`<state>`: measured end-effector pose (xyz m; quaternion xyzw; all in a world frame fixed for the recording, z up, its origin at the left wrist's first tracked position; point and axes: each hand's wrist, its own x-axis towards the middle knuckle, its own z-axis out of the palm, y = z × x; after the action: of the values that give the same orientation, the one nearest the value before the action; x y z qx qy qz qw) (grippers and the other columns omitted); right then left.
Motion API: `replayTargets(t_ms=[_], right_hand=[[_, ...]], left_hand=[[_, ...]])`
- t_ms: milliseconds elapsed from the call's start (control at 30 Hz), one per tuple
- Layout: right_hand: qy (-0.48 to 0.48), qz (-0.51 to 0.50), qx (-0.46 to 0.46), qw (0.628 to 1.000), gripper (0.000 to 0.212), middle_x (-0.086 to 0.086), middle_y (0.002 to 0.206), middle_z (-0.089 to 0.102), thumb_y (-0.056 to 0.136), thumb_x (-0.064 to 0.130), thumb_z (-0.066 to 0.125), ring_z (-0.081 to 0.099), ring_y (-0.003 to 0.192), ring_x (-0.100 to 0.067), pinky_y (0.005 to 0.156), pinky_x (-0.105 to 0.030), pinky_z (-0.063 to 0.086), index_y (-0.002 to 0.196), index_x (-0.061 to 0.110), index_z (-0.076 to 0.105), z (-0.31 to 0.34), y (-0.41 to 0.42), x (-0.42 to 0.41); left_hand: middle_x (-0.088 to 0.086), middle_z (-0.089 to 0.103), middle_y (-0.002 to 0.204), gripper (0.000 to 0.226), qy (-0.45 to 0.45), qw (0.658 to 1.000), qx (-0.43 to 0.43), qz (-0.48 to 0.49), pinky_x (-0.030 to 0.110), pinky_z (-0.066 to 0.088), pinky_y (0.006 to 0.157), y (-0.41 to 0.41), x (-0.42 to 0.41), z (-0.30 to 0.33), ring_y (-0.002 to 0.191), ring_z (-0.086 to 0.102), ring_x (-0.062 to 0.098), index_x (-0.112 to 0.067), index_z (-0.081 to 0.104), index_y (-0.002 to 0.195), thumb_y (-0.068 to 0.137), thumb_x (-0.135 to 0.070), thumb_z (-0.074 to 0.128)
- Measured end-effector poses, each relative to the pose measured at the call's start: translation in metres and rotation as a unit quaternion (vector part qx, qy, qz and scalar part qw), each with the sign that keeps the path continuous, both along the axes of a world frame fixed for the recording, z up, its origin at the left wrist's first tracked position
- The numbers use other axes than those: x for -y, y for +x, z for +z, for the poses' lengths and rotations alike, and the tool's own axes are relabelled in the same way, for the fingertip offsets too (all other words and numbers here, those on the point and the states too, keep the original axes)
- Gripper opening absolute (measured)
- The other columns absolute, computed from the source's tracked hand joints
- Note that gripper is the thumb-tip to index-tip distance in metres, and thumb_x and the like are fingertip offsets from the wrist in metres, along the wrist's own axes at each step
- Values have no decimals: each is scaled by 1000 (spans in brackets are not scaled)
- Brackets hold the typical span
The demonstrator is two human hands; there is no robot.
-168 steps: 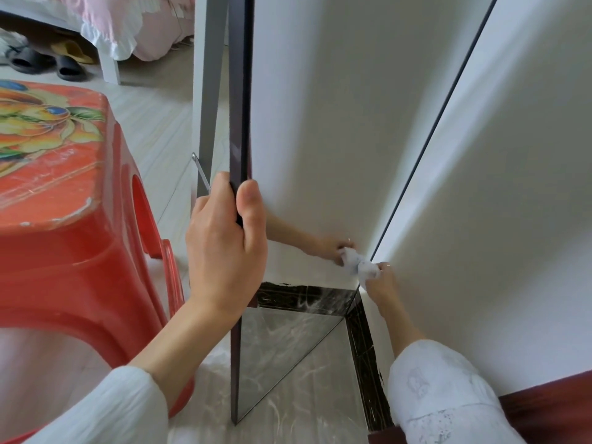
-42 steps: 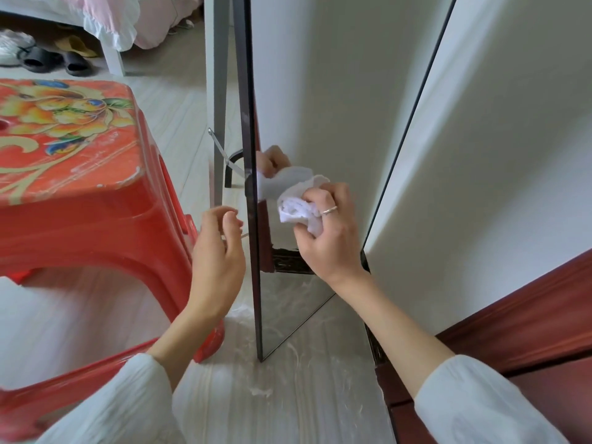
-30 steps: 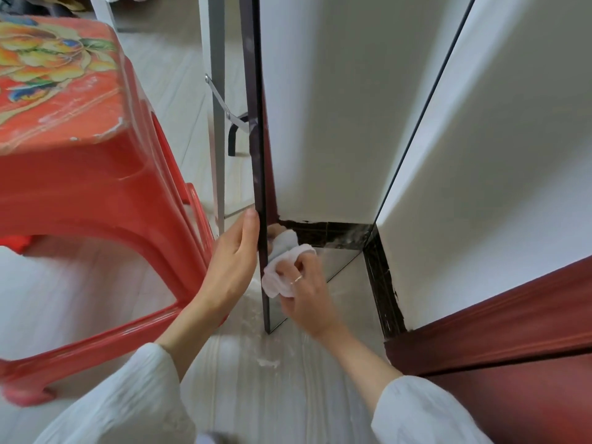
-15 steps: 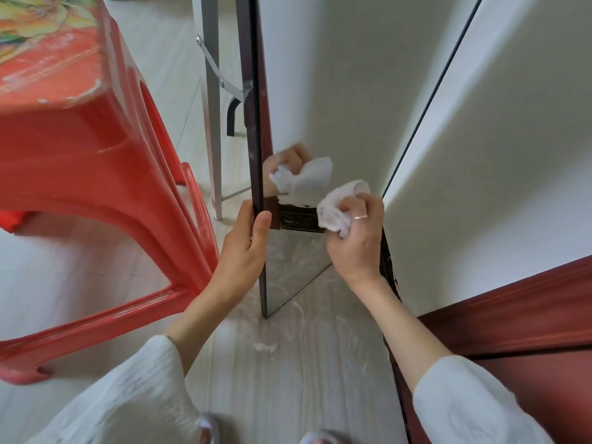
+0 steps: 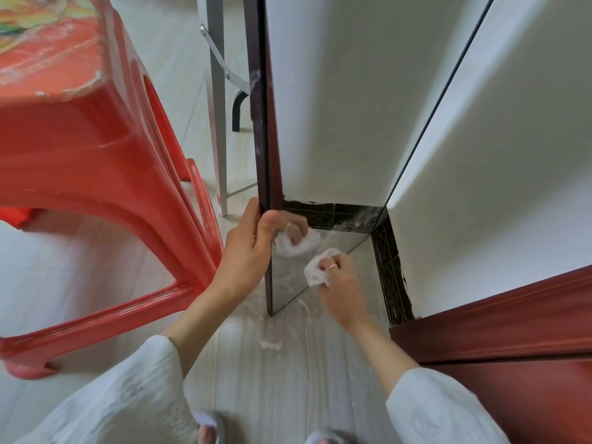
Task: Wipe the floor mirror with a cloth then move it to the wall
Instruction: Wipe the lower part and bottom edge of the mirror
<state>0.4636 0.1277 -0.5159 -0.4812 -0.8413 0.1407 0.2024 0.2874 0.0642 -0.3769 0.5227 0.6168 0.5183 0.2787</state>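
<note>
The floor mirror [image 5: 336,123] stands upright on the floor, seen nearly edge-on, with a dark frame [image 5: 261,123] on its near side. Its glass reflects the white wall and dark skirting. My left hand [image 5: 246,251] grips the frame low down, thumb on the glass side. My right hand [image 5: 341,280] holds a crumpled white cloth [image 5: 315,270] against the bottom part of the glass. The reflection of that hand and cloth shows just above it.
A red plastic stool [image 5: 96,155] stands close on the left. The mirror's grey metal support leg [image 5: 217,107] is behind the frame. White wall [image 5: 512,155] with dark skirting [image 5: 390,267] on the right, red-brown door frame [image 5: 496,325] lower right. My slippers [image 5: 208,427] at bottom.
My right hand has moved the cloth down from beside the skirting reflection to the glass's lowest part. My left hand stays low on the frame.
</note>
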Motion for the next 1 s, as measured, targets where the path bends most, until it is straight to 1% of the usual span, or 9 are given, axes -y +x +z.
replayTargets(t_ms=[133, 267, 433, 533, 600, 700, 767, 867, 1000], right_hand=[[136, -82, -77, 984, 40, -23, 102, 54, 63, -8, 68, 57, 89, -39, 60, -30, 45, 93, 9, 47, 55, -10, -28], [156, -155, -181, 958, 25, -24, 107, 49, 69, -10, 59, 53, 96, -38, 69, -28, 39, 93, -2, 54, 87, -25, -55], [52, -150, -177, 971, 28, -15, 110, 43, 72, -8, 54, 41, 92, -19, 75, -26, 36, 97, 3, 50, 36, -35, -34], [-98, -124, -91, 983, 27, -10, 112, 43, 79, -1, 56, 42, 89, -15, 74, -26, 36, 103, 8, 50, -9, -19, -17], [-113, -55, -24, 992, 24, -9, 111, 46, 78, -2, 57, 50, 88, -20, 71, -25, 38, 100, 8, 53, -30, -5, -16], [-68, -37, -22, 997, 18, -11, 101, 51, 74, -5, 57, 57, 79, -27, 66, -23, 40, 91, 0, 57, -29, 13, -25], [-14, -95, -74, 993, 16, -10, 99, 49, 75, -8, 54, 53, 81, -26, 71, -21, 38, 89, -2, 56, -10, 21, -40], [76, -161, -108, 978, 16, -19, 107, 49, 78, 0, 49, 49, 88, -29, 70, -29, 38, 95, 0, 50, 32, 20, -70], [140, -166, -218, 951, 19, -23, 107, 47, 75, -2, 46, 49, 89, -27, 75, -25, 41, 94, -3, 49, 74, 5, -100]], left_hand=[[-16, 51, 70, 18, -13, 999, 22, 32, 13, 36, 63, 0, 0, -11, 63, 47, 0, -35, 42, 84, 96, -36, 29], [-11, 34, 62, 24, -21, 998, 25, 50, 12, 34, 58, 7, 0, -10, 55, 38, -3, -30, 34, 73, 96, -33, 29], [7, 46, 77, 39, -18, 997, 35, 65, 10, 37, 57, 7, -2, -16, 66, 40, 10, -15, 45, 92, 86, -49, 26], [6, 44, 70, 45, -9, 997, 26, 73, 17, 37, 57, 8, -3, -16, 59, 38, 8, -10, 45, 93, 84, -50, 26], [1, 45, 69, 48, -4, 997, 22, 78, 18, 38, 58, 6, -4, -16, 63, 42, 12, -9, 45, 95, 84, -50, 25], [5, 46, 67, 35, 0, 996, 5, 88, 17, 38, 58, 7, -4, -18, 62, 44, 17, -21, 44, 87, 86, -50, 24], [-3, 36, 60, 29, 6, 994, 6, 105, 17, 35, 54, 10, -5, -19, 56, 41, 6, -26, 40, 80, 90, -48, 24], [-6, 33, 59, 46, 4, 991, -11, 133, 25, 32, 56, 15, -8, -21, 56, 42, -3, -6, 48, 101, 93, -43, 22], [-5, 35, 57, 64, -4, 990, -37, 134, 13, 33, 53, 14, -10, -24, 55, 44, -7, 14, 41, 118, 90, -40, 21]])
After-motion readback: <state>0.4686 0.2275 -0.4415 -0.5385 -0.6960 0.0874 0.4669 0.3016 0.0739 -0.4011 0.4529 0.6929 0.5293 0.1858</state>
